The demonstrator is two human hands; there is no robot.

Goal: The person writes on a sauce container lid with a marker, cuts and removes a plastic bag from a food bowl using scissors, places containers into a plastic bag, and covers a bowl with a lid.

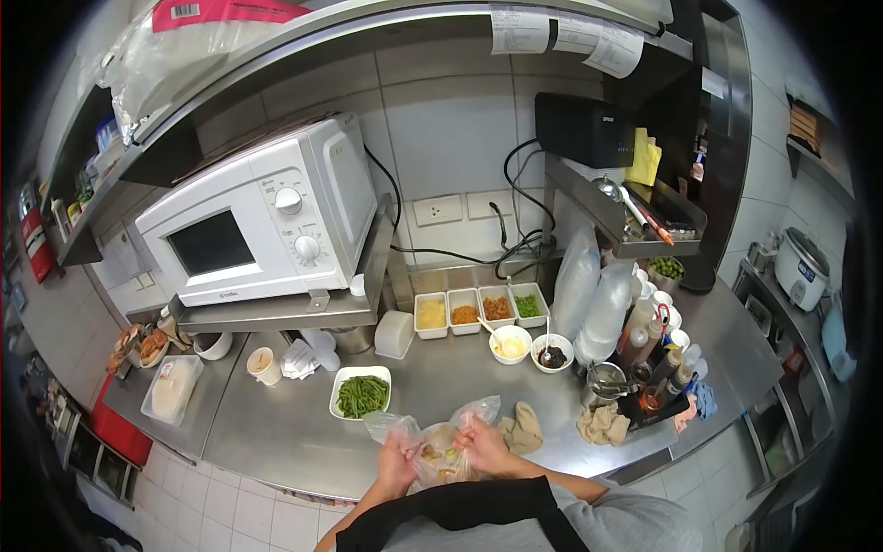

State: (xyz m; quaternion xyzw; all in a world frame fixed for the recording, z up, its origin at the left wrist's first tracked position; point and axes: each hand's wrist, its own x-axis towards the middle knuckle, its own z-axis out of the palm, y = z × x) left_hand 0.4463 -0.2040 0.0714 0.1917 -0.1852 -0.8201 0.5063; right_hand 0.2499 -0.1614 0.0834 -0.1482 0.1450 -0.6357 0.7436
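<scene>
— Nearest the body?
— Left hand (395, 467), curled tight on one side of a clear plastic bag (436, 463). Opposite, right hand (484, 446), likewise clenched on plastic.
— And the bag, where exactly?
— Squarely between both hands, touching each, by the near edge of the steel counter (276, 451). From the left hand, toward half past two; from the right, toward half past eight.
— Nearer to one hand?
— About even.
— Long axis?
— Hard to read through such crumpling. Mouth stretched crosswise along that same line, loose corners flaring beyond both fists. Inside, yellowish and brownish pieces (449, 454). Resting on the counter or hanging at its edge? Cannot tell.
— Next outward, clockwise of noon?
— From the bag, between two and three o'clock, a crumpled beige cloth (522, 429), just beside the right hand.
— Counterclockwise?
— At ten o'clock, a white dish (336, 388) of green beans (362, 396), apart from the bag and nearer the left hand.
— Farther?
— At one o'clock, a white bowl (509, 360) with pale yellow contents; slightly clockwise, a second bowl (552, 369) with dark contents. Both nearer the right hand.
— Beyond those?
— From twelve to one, a row of four white containers (432, 335), all filled. Toward eleven, well apart, a white microwave (276, 232) on a raised shelf.
</scene>
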